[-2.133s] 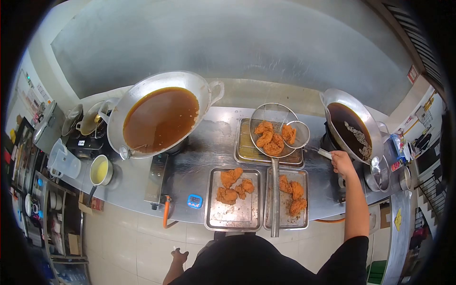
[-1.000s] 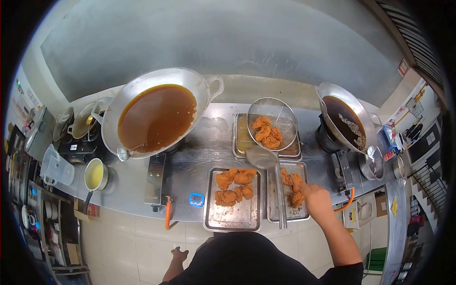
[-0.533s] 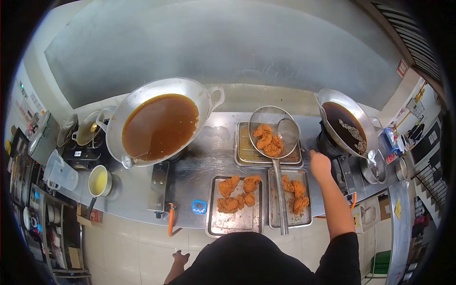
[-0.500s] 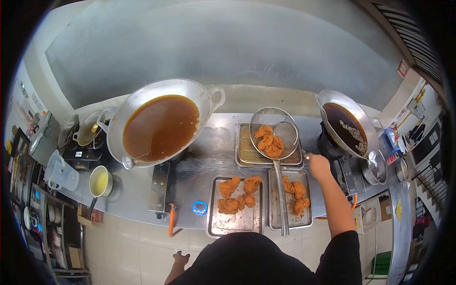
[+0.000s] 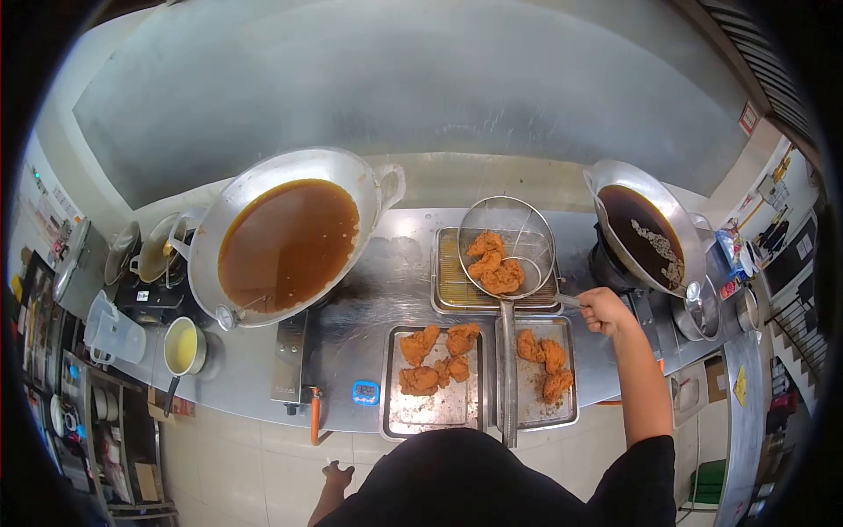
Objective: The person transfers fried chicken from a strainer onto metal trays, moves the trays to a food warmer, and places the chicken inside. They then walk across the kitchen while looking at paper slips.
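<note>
My right hand [image 5: 606, 311] is closed around the thin handle of a small mesh skimmer [image 5: 530, 279]. The skimmer's head dips into a large round strainer [image 5: 533, 228], beside the pieces of fried chicken [image 5: 500, 276] lying there. That strainer rests over a tray with a wire rack [image 5: 449, 279], its long handle [image 5: 509, 386] reaching toward me across the right metal tray [image 5: 530, 408]. Low on the left, away from the counter, hangs my left hand [image 5: 336, 475], fingers apart and seemingly with nothing in them.
Fried chicken also lies on the left tray [image 5: 421, 420] and right tray. A big wok of brown oil [image 5: 290, 241] stands left, a darker one [image 5: 637, 224] right. A blue timer [image 5: 365, 393], a pot of yellow liquid [image 5: 183, 345] and a burner [image 5: 290, 364] line the counter.
My right hand has shifted slightly right, and the small skimmer's head has dropped and turned in the strainer. The strainer's handle end has swung left. My left hand stays low.
</note>
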Demonstrator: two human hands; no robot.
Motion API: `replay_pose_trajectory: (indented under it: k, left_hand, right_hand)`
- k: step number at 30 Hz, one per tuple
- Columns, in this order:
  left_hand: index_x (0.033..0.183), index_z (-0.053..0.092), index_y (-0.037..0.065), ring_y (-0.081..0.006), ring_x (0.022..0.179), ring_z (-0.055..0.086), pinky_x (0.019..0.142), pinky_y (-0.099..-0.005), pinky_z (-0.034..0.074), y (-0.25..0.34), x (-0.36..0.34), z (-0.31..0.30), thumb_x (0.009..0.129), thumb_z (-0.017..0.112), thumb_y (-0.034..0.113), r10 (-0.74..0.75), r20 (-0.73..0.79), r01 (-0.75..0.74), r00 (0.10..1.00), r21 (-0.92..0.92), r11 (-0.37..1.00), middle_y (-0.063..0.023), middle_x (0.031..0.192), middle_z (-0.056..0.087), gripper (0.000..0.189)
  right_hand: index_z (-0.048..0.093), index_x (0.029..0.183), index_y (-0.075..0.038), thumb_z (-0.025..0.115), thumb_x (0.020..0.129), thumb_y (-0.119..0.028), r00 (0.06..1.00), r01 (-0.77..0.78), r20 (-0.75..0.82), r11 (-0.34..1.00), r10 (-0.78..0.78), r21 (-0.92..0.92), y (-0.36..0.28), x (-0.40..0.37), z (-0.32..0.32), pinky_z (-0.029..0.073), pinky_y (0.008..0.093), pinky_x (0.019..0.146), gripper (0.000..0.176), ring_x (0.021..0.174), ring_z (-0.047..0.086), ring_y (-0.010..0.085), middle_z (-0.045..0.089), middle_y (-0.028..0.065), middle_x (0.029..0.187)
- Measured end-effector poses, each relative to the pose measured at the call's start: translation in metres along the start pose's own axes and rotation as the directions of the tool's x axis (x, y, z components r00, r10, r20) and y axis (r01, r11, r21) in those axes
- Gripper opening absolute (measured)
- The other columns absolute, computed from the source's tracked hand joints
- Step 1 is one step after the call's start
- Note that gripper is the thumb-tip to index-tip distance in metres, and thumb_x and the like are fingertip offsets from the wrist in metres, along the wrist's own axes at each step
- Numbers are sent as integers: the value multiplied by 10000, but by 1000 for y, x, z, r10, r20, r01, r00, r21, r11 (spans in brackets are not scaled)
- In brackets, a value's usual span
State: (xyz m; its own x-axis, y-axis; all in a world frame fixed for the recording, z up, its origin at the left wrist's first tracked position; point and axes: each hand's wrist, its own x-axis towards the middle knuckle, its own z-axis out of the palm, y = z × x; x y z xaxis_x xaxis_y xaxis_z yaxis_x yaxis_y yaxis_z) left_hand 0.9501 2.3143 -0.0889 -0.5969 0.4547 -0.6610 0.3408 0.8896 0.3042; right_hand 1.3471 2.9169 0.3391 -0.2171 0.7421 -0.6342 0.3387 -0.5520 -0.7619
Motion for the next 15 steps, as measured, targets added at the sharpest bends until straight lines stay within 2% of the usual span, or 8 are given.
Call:
replay_pose_trajectory:
  k: [1, 4, 7, 10, 13, 15]
  left_hand:
    - [1337, 449, -60, -468, 1306, 317, 1110, -460, 297, 7, 0, -5, 756, 708, 507, -40, 15, 41, 999, -32, 999, -306, 1390, 404, 852]
    - [1341, 449, -54, -463, 1305, 323, 1109, -459, 303, 18, -7, -5, 743, 718, 510, -78, -12, 76, 997, -121, 990, -325, 1379, 403, 865]
    - [1333, 457, -57, -459, 1302, 333, 1105, -462, 310, -21, 27, 30, 735, 720, 512, 28, 38, -30, 999, 54, 998, -341, 1363, 411, 866]
    - [1316, 473, -61, -461, 1297, 339, 1099, -465, 316, 18, -8, 4, 728, 721, 504, -118, 9, 118, 993, -110, 987, -338, 1357, 422, 853]
    - [1311, 481, -61, -464, 1281, 364, 1091, -462, 321, 29, -24, -4, 732, 713, 486, -145, -12, 141, 989, -152, 978, -333, 1344, 442, 830]
    - [1313, 481, -63, -455, 1268, 389, 1089, -457, 322, 25, -30, -3, 735, 702, 487, -148, -10, 145, 989, -132, 981, -319, 1334, 464, 828]
  right_hand:
    - [582, 874, -37, 500, 866, -60, 1000, -8, 3, 1000, 8, -6, 1, -3, 0, 227, 263, 393, 86, 435, 298, 82, 391, -16, 565]
    - [552, 830, -56, 503, 878, -61, 998, 53, -5, 979, -55, -195, 2, -12, 18, 224, 262, 394, 69, 441, 298, 77, 390, -22, 570]
    - [530, 787, -73, 506, 889, -67, 998, 57, 41, 994, -54, -91, 5, -6, 37, 226, 258, 395, 104, 444, 290, 72, 384, -31, 567]
    - [514, 793, -85, 497, 893, -69, 996, -14, 85, 993, 4, 117, 9, 5, 14, 228, 255, 396, 103, 442, 270, 66, 364, -41, 564]
    - [514, 834, -86, 493, 899, -73, 997, -42, 71, 975, 27, 218, 13, -4, -2, 233, 250, 399, 70, 446, 261, 63, 350, -46, 567]
    - [509, 882, -85, 491, 903, -75, 998, -13, 59, 976, 0, 216, 17, -11, -6, 235, 248, 398, 30, 446, 264, 62, 351, -47, 569]
